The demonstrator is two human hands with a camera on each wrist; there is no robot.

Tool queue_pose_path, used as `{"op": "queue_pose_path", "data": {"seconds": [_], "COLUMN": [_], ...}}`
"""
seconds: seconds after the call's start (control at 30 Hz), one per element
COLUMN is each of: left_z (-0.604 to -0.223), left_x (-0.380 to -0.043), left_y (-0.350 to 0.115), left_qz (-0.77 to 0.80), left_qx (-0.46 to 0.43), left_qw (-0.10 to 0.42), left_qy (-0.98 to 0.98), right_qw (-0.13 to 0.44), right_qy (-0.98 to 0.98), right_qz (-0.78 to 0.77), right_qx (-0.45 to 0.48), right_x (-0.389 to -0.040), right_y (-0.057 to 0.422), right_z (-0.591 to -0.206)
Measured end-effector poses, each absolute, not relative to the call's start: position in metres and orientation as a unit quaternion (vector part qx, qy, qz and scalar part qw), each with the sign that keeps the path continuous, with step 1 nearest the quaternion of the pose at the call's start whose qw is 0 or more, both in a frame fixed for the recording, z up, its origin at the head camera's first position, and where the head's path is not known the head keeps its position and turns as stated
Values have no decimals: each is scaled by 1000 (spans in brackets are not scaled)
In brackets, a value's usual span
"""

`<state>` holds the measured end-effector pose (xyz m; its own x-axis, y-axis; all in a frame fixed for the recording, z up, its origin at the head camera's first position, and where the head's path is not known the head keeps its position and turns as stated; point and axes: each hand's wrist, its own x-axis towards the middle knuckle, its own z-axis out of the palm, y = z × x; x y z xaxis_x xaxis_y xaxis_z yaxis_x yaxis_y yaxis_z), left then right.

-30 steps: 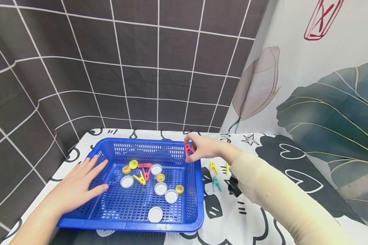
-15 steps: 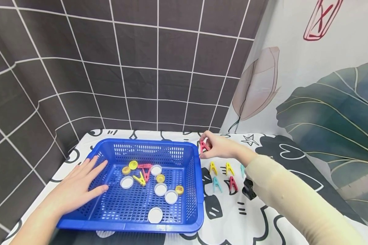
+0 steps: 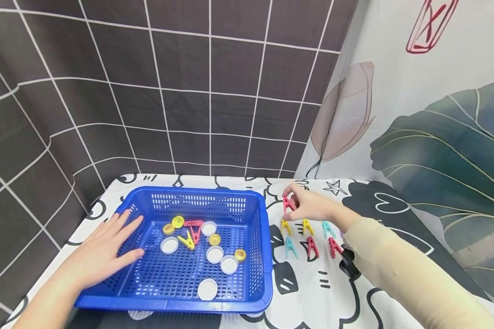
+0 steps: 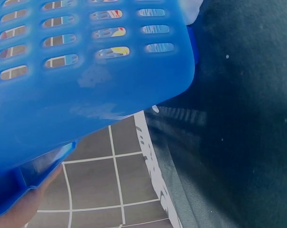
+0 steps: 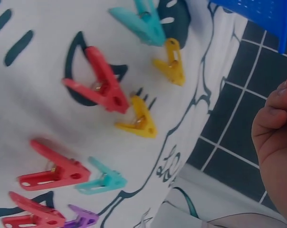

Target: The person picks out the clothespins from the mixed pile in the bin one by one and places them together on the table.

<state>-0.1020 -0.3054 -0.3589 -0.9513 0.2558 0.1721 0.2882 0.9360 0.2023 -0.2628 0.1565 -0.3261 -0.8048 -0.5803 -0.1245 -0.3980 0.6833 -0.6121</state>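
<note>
My right hand [image 3: 313,206] pinches a red clothespin [image 3: 287,204] between thumb and fingers, over the cloth just right of the basket. Below it stand yellow clothespins [image 3: 308,226], teal clothespins [image 3: 290,247] and red clothespins [image 3: 312,246], set out in rows. The right wrist view also shows a purple clothespin [image 5: 81,217], mostly hidden by my arm in the head view. With fingers spread straight, my left hand [image 3: 111,242] rests at the left side of the blue basket [image 3: 173,303]. Inside lie a yellow clothespin [image 3: 187,240] and red clothespins [image 3: 195,234].
Several white caps [image 3: 207,289] and yellow caps [image 3: 215,239] are scattered on the basket floor. A patterned white cloth [image 3: 308,292] covers the table. Behind it hangs a dark grid curtain [image 3: 230,109], with a leaf-printed curtain [image 3: 444,151] at the right.
My right hand has carried the red clothespin rightward from the basket's right rim to above the cloth. More of the rows of clothespins now shows. The left hand has stayed in place.
</note>
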Motion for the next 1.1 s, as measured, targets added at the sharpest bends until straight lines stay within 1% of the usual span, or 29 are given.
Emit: {"op": "queue_pose_path", "data": {"seconds": [0.3,0.53,0.77,0.97,1.1], "left_z": [-358,-359,-359,-359,-362], "left_x": [-102,-103,-103,-105,-103], "left_y": [-305,-305,-305,-305,-307], "left_qz": [-114,-115,-112,-112,-112], "left_qx": [-139,-140,-145,-147,-151], "left_qw": [71,73,76,78,90], "left_qy": [-981,-981,-980,-980,-978], "right_qw": [177,177,211,206,207], "right_qy": [890,884,864,873,873], "right_qz": [-319,-315,-344,-317,-321], "right_qx": [-272,-297,-301,-307,-303], "right_x": [-254,-244,-230,-219,-213], "right_y": [168,171,175,178,178], "right_z": [-344,-362,-377,-384,-389]}}
